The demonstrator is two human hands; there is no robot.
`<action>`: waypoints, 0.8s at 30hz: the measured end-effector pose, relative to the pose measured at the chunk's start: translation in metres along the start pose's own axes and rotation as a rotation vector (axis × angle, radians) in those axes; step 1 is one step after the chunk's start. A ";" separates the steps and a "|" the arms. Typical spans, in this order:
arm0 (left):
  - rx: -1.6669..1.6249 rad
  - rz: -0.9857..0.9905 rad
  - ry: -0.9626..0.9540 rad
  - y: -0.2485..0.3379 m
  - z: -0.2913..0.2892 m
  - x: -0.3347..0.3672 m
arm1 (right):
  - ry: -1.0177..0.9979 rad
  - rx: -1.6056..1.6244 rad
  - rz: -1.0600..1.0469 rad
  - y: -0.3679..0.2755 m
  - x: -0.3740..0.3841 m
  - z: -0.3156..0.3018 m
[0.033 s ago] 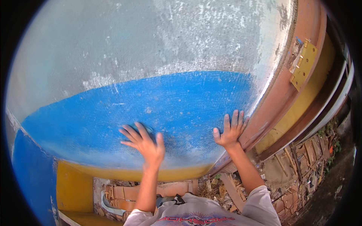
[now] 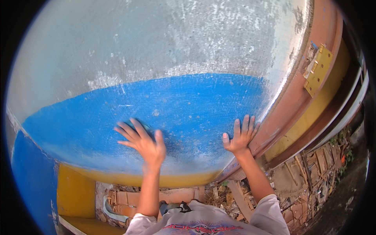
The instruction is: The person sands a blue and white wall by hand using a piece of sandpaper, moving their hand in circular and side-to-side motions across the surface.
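Both my hands are against a wall painted blue below and worn grey above. My left hand lies with its fingers spread over a small teal piece, pressing it to the blue paint. Only the piece's edge shows between forefinger and thumb; the palm hides the remainder, so I cannot tell its kind. My right hand rests flat and open, with nothing visible in it, near the blue area's right end beside the brown door frame.
A yellow hinge sticks out from the frame at the right. Below runs a yellow band along the wall's foot. Broken boards and rubble cover the ground. A yellow ledge stands at the lower left.
My left hand has slid up and to the left over the blue paint, and the teal piece has moved with it. My right hand stays at the same spot on the wall.
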State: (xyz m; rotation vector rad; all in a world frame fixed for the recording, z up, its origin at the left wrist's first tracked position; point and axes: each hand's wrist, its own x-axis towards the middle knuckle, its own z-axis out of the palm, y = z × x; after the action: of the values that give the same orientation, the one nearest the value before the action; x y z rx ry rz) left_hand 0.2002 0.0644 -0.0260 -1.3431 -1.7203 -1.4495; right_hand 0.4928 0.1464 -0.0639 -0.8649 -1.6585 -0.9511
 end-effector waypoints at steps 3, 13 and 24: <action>0.010 0.008 0.009 0.017 -0.025 0.059 | 0.014 -0.028 0.001 0.001 0.001 0.000; 0.120 0.040 -0.029 -0.005 -0.020 0.015 | 0.030 -0.023 0.012 0.000 0.005 -0.002; 0.044 0.155 0.031 0.010 -0.009 0.021 | 0.021 -0.021 -0.008 0.002 0.004 -0.002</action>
State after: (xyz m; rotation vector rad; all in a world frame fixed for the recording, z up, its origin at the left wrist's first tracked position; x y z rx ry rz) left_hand 0.1999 0.0626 -0.0013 -1.3906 -1.5821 -1.3322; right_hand 0.4944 0.1455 -0.0594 -0.8605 -1.6374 -0.9813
